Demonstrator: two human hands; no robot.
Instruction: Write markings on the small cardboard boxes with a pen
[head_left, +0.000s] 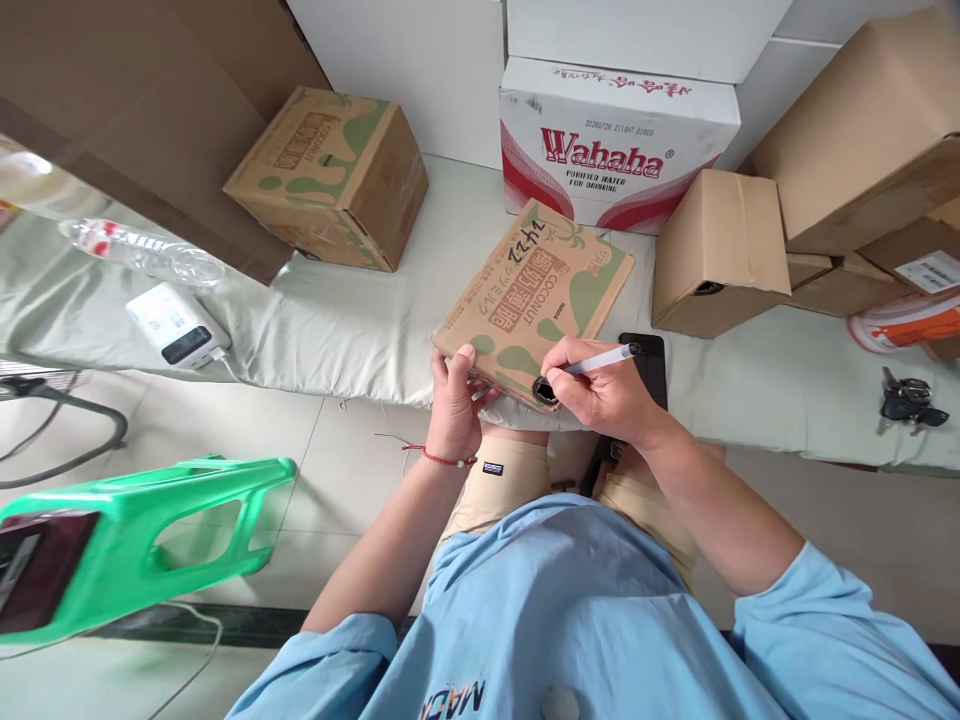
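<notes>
A cardboard box [517, 285] printed with green shapes and "COCONUT" lies at an angle on the cloth-covered surface, its near edge towards me. Handwritten black digits show on its upper part. My left hand [456, 395] grips the near left edge, thumb on the top face and fingers below. In my right hand [600, 395] is a pen [604, 358] with a pale barrel, pinched between thumb and fingers. The hand rests at the box's near right corner, beside a round black patch [546, 391]; I cannot tell whether it is a hole or a mark. My fingers hide the pen's tip.
Another coconut carton [330, 175] stands at the back left, and a white Wahaha carton [615, 150] at the back. Plain brown boxes [720, 250] crowd the right, near keys [911, 402]. A power bank [178, 325] and plastic bottle [142, 250] lie left; a green stool [150, 540] stands below.
</notes>
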